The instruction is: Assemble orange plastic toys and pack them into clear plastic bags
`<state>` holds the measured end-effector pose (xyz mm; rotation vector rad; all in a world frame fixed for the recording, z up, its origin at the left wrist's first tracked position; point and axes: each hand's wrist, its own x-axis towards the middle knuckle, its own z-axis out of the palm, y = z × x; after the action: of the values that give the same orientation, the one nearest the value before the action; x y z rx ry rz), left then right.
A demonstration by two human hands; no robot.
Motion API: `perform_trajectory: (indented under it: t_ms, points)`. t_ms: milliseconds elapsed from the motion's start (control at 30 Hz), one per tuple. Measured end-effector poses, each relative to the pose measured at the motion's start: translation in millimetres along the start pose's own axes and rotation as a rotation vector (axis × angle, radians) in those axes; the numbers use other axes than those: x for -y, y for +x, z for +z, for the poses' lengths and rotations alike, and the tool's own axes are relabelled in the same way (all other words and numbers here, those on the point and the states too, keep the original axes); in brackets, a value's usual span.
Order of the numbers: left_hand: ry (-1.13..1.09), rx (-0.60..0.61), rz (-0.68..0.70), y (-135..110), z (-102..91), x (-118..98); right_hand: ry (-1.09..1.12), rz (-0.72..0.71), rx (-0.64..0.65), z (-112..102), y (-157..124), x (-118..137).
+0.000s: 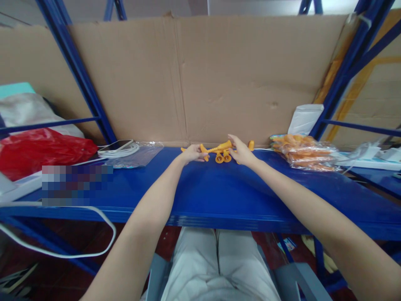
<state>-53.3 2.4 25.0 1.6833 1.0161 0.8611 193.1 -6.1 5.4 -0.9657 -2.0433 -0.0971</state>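
Head view – left hand: the left hand [191,154] is at the left end of the orange pieces [223,146], fingertips at the piece there; whether it is clamped on that piece cannot be told.
Head view – right hand: the right hand [241,152] is at the right part of the group, thumb and fingers spread apart about the end of a long piece; a firm grip cannot be confirmed.
Orange pieces: grouped at the back of the blue shelf [225,192], mostly between the two hands; two round, hollow ends face the person.
Backing: cardboard sheet [134,75], upright behind the shelf.
Right side: clear bag of orange parts [300,152], well apart from the right hand; a white packet [305,119] stands tilted behind it.
Left side: flat plastic bag [147,152], coiled white cable [120,151] beside it; red bag [44,150] farther left.
Below: pale trousers [219,263] of the seated person.
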Motion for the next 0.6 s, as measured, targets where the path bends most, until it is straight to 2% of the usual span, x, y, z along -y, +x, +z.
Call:
perform_trajectory:
  t_ms: [133,200,600]
  points:
    - [-0.004,0.041,-0.007,0,-0.5,0,0.175,0.181,-0.03,5,-2,-7]
    - [0.002,0.063,-0.008,1,-1.8,0,0.227,0.228,-0.019,6,-1,-9]
    - [0.022,0.143,0.01,-1,-6.3,0,0.364,0.223,0.029,-5,-10,-12]
